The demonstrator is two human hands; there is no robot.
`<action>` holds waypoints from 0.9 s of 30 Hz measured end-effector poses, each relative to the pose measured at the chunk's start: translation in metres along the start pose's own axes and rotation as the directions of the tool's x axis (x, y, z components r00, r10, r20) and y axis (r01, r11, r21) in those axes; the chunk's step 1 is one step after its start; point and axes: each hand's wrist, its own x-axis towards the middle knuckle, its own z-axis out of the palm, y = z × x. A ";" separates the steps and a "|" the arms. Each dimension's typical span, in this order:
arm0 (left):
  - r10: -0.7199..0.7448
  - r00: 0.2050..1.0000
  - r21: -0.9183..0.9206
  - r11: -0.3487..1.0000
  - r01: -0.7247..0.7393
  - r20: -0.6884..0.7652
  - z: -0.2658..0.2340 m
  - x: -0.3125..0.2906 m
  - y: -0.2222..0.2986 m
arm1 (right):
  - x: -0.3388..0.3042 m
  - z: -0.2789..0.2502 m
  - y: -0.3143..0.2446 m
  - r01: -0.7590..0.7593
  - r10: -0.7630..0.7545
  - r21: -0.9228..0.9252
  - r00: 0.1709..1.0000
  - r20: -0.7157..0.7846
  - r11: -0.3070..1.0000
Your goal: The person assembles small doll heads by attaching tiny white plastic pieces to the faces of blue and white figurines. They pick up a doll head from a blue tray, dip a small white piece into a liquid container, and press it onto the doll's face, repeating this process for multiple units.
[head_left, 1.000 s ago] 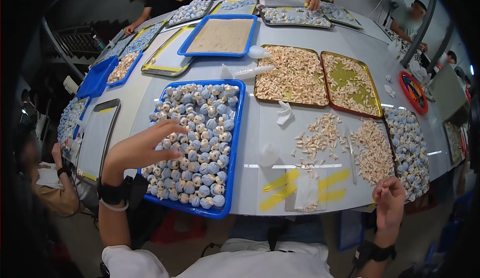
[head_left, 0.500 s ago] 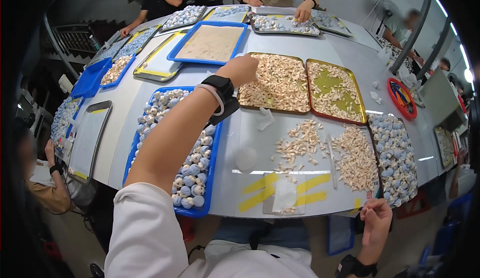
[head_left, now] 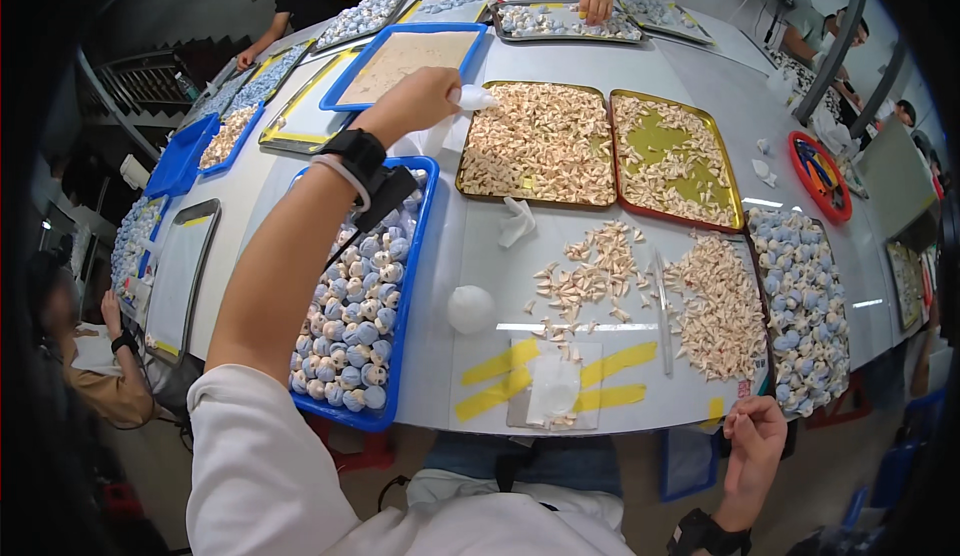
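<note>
My left hand [head_left: 415,102] is closed around a small white rounded object [head_left: 474,98] that pokes out past the fingers; its kind is unclear. The hand is over the left edge of a gold tray [head_left: 462,170] strewn with small cream-coloured pointed pieces [head_left: 545,146]. Beneath my left forearm stands a blue tray [head_left: 392,396] of small blue-and-cream balls [head_left: 355,341]. At the table's near right edge, my right hand [head_left: 752,444] has its fingers curled and pressed together; anything between them is too small to make out. Loose pointed pieces [head_left: 715,306] lie in a heap beyond it.
A second gold tray [head_left: 665,152], a tray of blue-and-cream balls [head_left: 800,306] and a red basket with tools [head_left: 820,176] are on the right. A white ball [head_left: 471,310], crumpled tissue [head_left: 517,224] and taped-down pad [head_left: 553,386] lie nearer. Co-workers sit around the table.
My left hand has moved left and away from me, off the gold tray's middle, and the white object now shows. My right hand has barely moved. The whole view has shifted slightly.
</note>
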 end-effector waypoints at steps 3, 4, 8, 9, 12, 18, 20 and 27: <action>-0.092 0.995 -0.179 0.979 0.096 0.034 -0.015 -0.011 -0.003 | 0.003 0.003 0.003 -0.022 0.021 0.014 1.000 0.023 1.000; -0.084 0.996 -0.220 0.971 0.088 0.028 -0.014 -0.012 -0.006 | 0.004 0.005 0.004 -0.024 0.024 0.018 0.999 0.025 1.000; -0.094 0.995 -0.258 0.961 0.099 0.032 -0.019 -0.020 -0.027 | 0.006 0.010 0.005 -0.041 0.039 0.026 0.998 0.041 0.999; -0.101 0.994 -0.240 0.965 0.108 0.039 -0.020 -0.019 -0.026 | 0.007 0.010 0.005 -0.042 0.041 0.023 0.998 0.042 0.999; -0.103 0.990 -0.168 0.979 0.117 0.092 -0.024 -0.015 -0.022 | 0.007 0.006 0.007 -0.033 0.031 0.030 0.998 0.055 0.999; 0.047 0.998 -0.077 0.996 -0.049 -0.031 -0.025 0.008 -0.015 | 0.007 0.002 0.005 -0.022 0.022 0.020 1.000 -0.015 1.000; 0.072 0.997 -0.044 0.996 -0.074 -0.038 -0.016 0.024 -0.009 | 0.008 -0.001 0.005 -0.018 0.018 0.012 1.000 -0.020 1.000; -0.049 0.981 0.142 0.990 0.023 0.186 0.021 0.063 0.023 | 0.015 -0.005 0.006 -0.018 0.018 0.014 0.999 -0.028 1.000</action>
